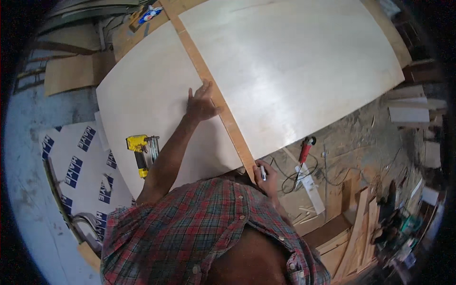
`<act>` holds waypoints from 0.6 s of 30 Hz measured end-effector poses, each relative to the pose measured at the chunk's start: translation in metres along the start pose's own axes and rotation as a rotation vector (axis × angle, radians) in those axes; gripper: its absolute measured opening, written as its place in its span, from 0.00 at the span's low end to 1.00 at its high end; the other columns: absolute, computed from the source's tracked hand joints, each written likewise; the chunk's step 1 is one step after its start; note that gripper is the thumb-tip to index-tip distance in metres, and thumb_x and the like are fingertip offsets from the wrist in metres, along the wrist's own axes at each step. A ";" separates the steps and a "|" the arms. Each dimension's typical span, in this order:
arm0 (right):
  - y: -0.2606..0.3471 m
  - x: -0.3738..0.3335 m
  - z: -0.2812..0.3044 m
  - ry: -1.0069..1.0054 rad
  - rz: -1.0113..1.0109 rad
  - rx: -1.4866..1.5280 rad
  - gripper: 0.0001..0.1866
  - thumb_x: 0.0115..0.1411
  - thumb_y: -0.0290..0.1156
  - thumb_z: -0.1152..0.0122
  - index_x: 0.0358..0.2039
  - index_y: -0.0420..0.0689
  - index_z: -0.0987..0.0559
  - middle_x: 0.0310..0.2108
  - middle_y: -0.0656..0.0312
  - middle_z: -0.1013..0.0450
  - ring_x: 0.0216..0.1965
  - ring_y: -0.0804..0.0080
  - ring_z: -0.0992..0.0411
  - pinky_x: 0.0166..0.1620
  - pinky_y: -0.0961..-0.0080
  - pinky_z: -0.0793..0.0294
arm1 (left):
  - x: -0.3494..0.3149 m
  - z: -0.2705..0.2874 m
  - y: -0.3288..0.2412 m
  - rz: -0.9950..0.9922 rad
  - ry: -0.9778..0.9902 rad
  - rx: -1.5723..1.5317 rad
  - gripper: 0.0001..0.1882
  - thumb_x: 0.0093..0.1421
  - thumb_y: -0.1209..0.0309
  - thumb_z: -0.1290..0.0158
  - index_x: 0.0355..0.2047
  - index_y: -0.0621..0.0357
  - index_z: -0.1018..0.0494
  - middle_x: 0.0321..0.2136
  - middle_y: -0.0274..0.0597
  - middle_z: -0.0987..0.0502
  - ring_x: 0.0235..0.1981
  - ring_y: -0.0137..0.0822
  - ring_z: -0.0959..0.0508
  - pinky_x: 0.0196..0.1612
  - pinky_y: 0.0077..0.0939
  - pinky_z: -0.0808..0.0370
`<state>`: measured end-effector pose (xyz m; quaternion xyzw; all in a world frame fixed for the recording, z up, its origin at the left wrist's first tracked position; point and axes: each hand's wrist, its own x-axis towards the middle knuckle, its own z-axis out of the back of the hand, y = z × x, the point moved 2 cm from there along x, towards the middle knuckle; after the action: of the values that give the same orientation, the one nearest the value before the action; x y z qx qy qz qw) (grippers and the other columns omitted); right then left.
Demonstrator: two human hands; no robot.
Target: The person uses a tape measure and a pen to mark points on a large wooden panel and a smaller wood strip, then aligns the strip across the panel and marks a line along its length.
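Observation:
A long, narrow wooden strip lies slantwise across a large pale sheet of board, from the far edge to the near edge by my body. My left hand rests on the strip about midway along, its fingers spread and pressing against it. At the strip's near end my right hand is closed around a white pen, with fingers against the strip's edge. The pen's tip cannot be made out. A yellow and black nail gun lies on the board left of my left forearm.
Right of the board, a red power tool with a dark cable is on the littered floor. Wood offcuts are heaped at lower right. A printed white sheet lies at left. Behind it leans a brown panel.

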<state>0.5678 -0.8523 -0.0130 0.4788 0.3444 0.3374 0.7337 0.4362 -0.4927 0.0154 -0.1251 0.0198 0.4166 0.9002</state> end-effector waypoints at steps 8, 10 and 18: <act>0.057 0.124 0.076 0.019 0.117 0.086 0.08 0.67 0.27 0.44 0.40 0.35 0.22 0.25 0.61 0.24 0.28 0.79 0.28 0.31 0.79 0.28 | 0.014 0.036 -0.023 0.055 0.296 0.080 0.63 0.49 0.44 0.35 0.70 0.71 0.56 0.70 0.67 0.51 0.70 0.57 0.44 0.71 0.62 0.57; 0.075 0.174 0.045 0.079 0.100 0.130 0.09 0.68 0.29 0.43 0.38 0.35 0.22 0.23 0.63 0.27 0.28 0.82 0.30 0.31 0.80 0.29 | 0.017 0.038 -0.026 0.058 0.343 0.104 0.63 0.49 0.44 0.35 0.70 0.72 0.57 0.69 0.68 0.51 0.70 0.57 0.44 0.71 0.61 0.57; 0.155 0.393 -0.125 0.026 0.301 0.155 0.13 0.66 0.35 0.43 0.34 0.37 0.22 0.28 0.48 0.21 0.31 0.57 0.20 0.35 0.65 0.23 | 0.030 0.014 -0.026 -0.012 0.318 0.297 0.65 0.46 0.39 0.35 0.64 0.85 0.50 0.64 0.78 0.46 0.67 0.65 0.43 0.70 0.58 0.51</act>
<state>0.6485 -0.4208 0.0219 0.5756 0.3033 0.4221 0.6313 0.4740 -0.4832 0.0304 -0.0554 0.2220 0.3788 0.8968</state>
